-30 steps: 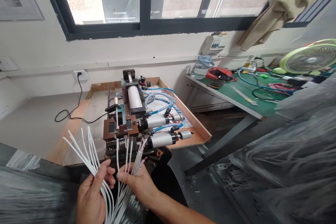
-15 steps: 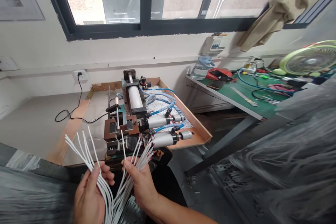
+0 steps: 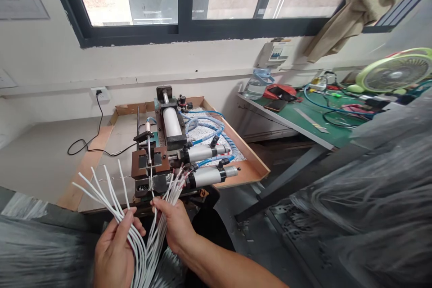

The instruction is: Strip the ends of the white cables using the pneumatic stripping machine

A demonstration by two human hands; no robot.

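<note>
My left hand [image 3: 116,243] is closed around a fan of white cables [image 3: 107,198], their ends spread up and to the left. In my right hand [image 3: 177,225] is a second bunch of white cables [image 3: 173,191] with reddish ends. Between that hand's thumb and forefinger one single cable [image 3: 151,184] stands apart, pointing up at the brown jaws [image 3: 150,162] of a pneumatic machine [image 3: 172,121]. Its tip is at the jaws; whether it sits between them I cannot tell. Lower down, the two bunches run together toward my lap.
The machine stands in a shallow wooden-edged tray [image 3: 249,155] with blue air hoses [image 3: 216,132]. To the right, a green table [image 3: 307,121] carries a water jug [image 3: 258,83], a phone and a fan [image 3: 394,72]. Plastic-wrapped cable bundles [image 3: 381,198] flank me on both sides.
My right hand has moved slightly left, bringing the single cable's tip up to the machine's jaws. My left hand keeps its cables, and the camera view has shifted a little.
</note>
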